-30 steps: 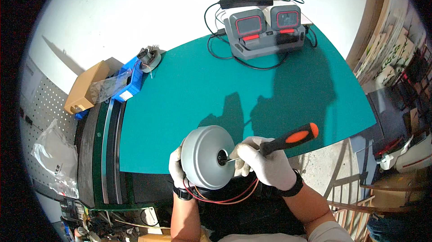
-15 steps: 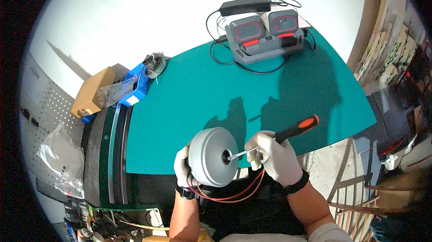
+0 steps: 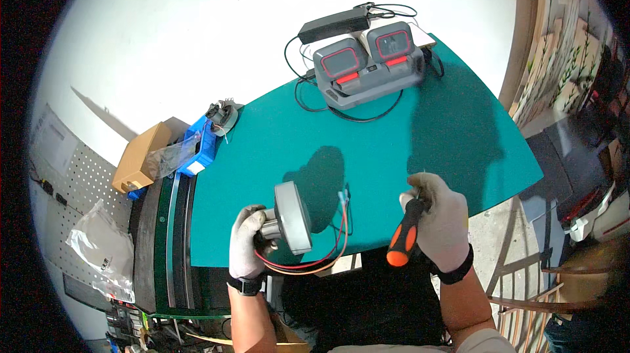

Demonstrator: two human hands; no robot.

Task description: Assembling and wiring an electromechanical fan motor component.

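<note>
In a white glove, my left hand (image 3: 244, 248) is closed round the narrow metal neck of a grey, drum-shaped motor (image 3: 293, 218). The motor is held over the table's near edge, its round body turned side-on to the right. Red and orange wires (image 3: 336, 253) loop out from it and rise to small connector ends above the green surface. My right hand (image 3: 445, 225), also gloved, grips a screwdriver (image 3: 403, 235) with an orange and black handle. That handle points down toward me, while the blade is mostly hidden by the fingers. Screwdriver and motor are apart.
A grey double-bay battery charger (image 3: 371, 77) with cables and a black power adapter (image 3: 335, 26) sits at the back of the green table (image 3: 367, 149). At the far left are a blue bin (image 3: 200, 149), a cardboard box (image 3: 141, 156) and another motor-like part (image 3: 222, 116).
The screwdriver has come away from the motor's centre and swung so its handle points toward me. My left hand has turned the motor side-on and moved left; my right hand has moved right.
</note>
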